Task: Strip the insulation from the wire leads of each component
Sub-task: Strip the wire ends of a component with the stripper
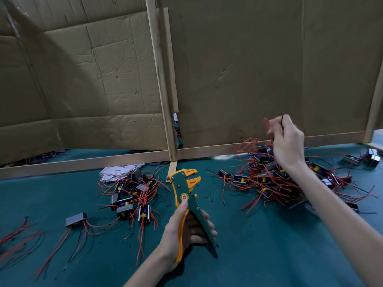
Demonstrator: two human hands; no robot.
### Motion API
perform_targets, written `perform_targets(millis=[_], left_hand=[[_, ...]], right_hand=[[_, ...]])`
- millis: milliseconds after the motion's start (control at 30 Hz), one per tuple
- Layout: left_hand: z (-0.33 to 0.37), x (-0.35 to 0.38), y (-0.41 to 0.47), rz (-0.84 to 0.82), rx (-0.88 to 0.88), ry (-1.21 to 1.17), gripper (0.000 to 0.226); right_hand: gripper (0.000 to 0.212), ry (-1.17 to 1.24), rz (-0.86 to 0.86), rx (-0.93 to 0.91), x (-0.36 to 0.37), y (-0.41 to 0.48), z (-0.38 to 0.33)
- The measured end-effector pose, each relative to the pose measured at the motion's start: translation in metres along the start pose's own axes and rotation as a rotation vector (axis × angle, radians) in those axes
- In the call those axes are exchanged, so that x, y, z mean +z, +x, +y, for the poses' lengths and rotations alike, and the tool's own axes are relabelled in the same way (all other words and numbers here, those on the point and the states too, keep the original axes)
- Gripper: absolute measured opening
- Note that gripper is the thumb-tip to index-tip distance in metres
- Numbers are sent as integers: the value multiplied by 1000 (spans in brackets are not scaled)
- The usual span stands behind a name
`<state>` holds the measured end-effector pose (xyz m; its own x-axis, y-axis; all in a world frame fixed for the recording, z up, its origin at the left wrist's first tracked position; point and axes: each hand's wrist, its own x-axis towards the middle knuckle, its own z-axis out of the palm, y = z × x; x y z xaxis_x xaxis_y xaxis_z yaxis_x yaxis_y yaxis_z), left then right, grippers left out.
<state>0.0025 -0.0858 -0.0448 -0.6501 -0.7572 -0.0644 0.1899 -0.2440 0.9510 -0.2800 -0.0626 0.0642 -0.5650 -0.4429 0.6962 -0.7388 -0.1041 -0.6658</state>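
My left hand [184, 230] grips the handles of a green and orange wire stripper [187, 193], jaws pointing up and away from me over the green table. My right hand [287, 141] is raised above the right pile of components [269, 179] and pinches thin wire leads [282, 123], a black one sticking up past my fingers. What hangs below the hand is hidden by it. A second pile of small black components with red leads [132, 195] lies left of the stripper.
Cardboard panels in a wooden frame [170, 100] wall off the back of the green table [259, 245]. A crumpled white cloth [120, 171] lies by the left pile. A single component [75, 219] and loose red wires [18, 239] sit at far left. More components [360, 158] lie far right.
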Motion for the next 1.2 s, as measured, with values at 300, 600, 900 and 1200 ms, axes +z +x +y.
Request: perform_targets(millis=[300, 600, 900, 1200], left_hand=[[3, 2, -1, 65, 11, -15, 56], [0, 2, 2, 181, 107, -69, 53], [-4, -1, 4, 94, 142, -1, 58], [-4, -1, 4, 156, 148, -65, 47]], right_hand=[[51, -291, -166, -292, 53, -32, -23], [40, 28, -1162, -18, 148, -101, -50], [25, 131, -906, 253, 168, -113, -61], [23, 509, -497, 484, 150, -60, -70]])
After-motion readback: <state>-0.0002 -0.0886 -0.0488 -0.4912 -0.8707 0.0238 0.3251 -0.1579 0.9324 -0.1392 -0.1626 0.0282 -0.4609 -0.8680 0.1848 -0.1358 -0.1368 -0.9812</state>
